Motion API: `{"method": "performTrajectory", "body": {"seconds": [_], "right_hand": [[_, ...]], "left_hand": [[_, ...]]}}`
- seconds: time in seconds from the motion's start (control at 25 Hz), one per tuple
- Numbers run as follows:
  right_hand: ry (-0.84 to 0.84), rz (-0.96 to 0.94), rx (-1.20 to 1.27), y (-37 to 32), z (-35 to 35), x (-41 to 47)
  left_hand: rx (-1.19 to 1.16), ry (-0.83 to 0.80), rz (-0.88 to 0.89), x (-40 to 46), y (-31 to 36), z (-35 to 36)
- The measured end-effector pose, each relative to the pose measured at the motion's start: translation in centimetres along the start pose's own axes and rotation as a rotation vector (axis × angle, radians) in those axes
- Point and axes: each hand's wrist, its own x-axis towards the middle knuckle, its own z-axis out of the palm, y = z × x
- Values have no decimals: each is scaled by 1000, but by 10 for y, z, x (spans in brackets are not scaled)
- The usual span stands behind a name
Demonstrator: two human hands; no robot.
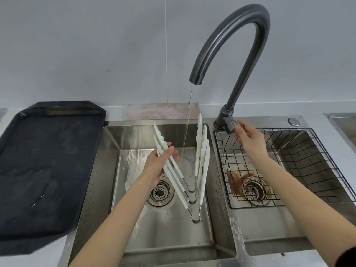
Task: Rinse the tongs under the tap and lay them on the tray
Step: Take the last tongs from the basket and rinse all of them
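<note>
Left hand (161, 162) is mine and it is clamped on one leg-bundle of the tongs (192, 182), fingers wrapped round the white arms on the left side. Several pairs are held together as a splayed V: hinges low and toward me, just above the left sink (192, 239) floor, tips pointing up and away toward the wall. The long axis runs roughly near-to-far and tilted upward. My right hand (248, 139) is up at the tap (231, 54) base, fingers loosely curled against the lever knob (231, 126); I cannot tell whether they are gripping it or only touching.

From the head view, the thin stream (187, 122) falls through the open gap of the V, between the two sets of arms, and seems to touch neither. So I judge the rinse needs the tongs shifted sideways or tilted, so the water runs over the arms.

The tray (48, 170) lies to the left of the sink, well apart from the tongs, dark, wet and with nothing on it. My left hand is the nearer one to it, so the carry goes leftward over the sink's left rim. The wire basket (289, 166) fills the right basin, so there is little open room that way. A cloth (159, 111) lies behind the sink against the wall.
</note>
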Motion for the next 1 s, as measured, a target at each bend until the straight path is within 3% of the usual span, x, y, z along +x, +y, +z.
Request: {"method": "performTrajectory", "body": {"seconds": [0.32, 0.48, 0.6, 0.72, 0.8, 1.0], "right_hand": [[21, -52, -84, -21, 7, 12], [34, 99, -20, -27, 18, 3], [-138, 155, 124, -22, 41, -45], [-455, 203, 99, -10, 66, -85], [-540, 228, 125, -4, 77, -91], [-311, 161, 380, -15, 88, -92]], "left_hand": [[-3, -10, 39, -1, 5, -3], [-7, 16, 71, -7, 10, -7], [-32, 54, 108, -11, 13, -12], [-43, 57, 138, -14, 16, -17], [-33, 43, 157, -18, 18, -16], [-25, 39, 309, -27, 31, -9]]}}
